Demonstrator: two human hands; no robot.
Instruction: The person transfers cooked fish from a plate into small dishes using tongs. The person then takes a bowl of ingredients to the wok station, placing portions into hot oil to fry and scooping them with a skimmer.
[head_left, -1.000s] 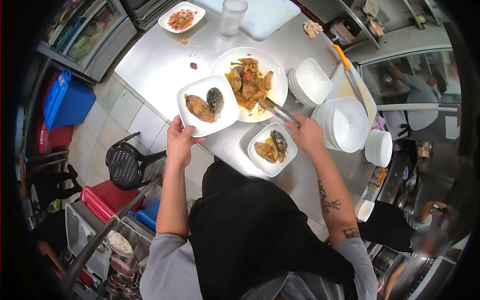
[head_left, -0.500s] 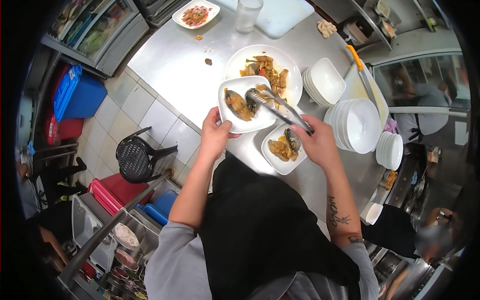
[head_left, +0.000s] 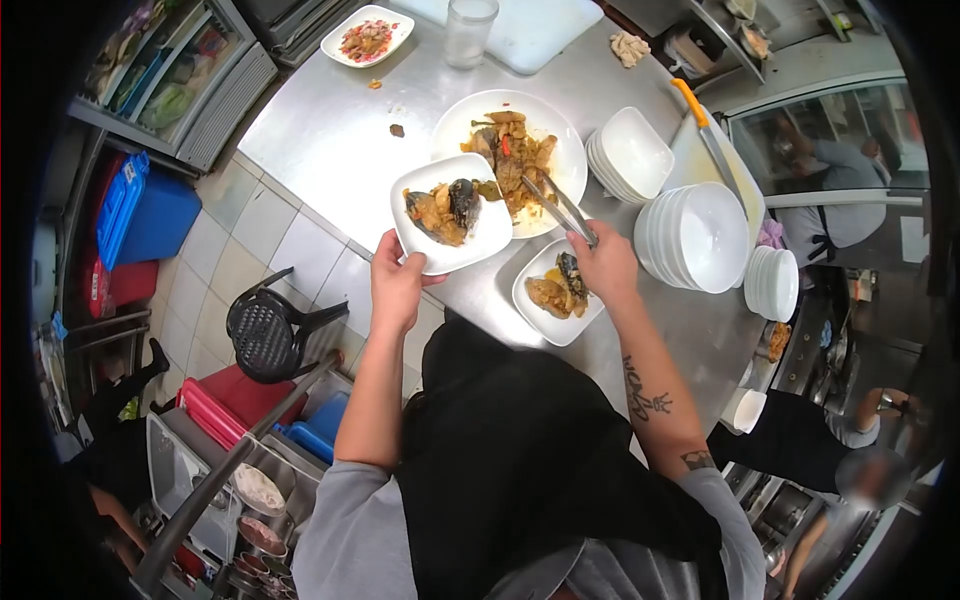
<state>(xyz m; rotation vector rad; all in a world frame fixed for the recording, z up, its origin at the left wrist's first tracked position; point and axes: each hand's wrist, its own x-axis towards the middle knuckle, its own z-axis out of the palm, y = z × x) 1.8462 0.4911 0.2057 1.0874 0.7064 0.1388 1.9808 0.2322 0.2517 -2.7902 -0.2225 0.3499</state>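
My left hand (head_left: 398,283) grips the near edge of a white square plate (head_left: 480,243) that carries cooked pieces of food (head_left: 440,215), some dark-skinned, in a brownish sauce. In my right hand (head_left: 605,262) is a pair of metal tongs (head_left: 560,207), whose tips reach into the food on a large round white plate (head_left: 572,165). Whether the tips grasp a piece, I cannot tell. The held plate partly covers the round plate's near left side. A second square plate (head_left: 540,322) with similar food rests on the table just below my right hand.
Stacked square dishes (head_left: 640,150), round bowls (head_left: 712,240) and small plates (head_left: 775,285) stand to the right. An orange-handled knife (head_left: 715,145) lies on a cutting board. A plastic cup (head_left: 468,35) and a chopped-food dish (head_left: 366,38) are farther back. Another person (head_left: 790,455) is at lower right.
The tongs have left the held plate and moved to the food on the round plate. The food on the held plate now sits closer together, with more sauce and pieces over it.
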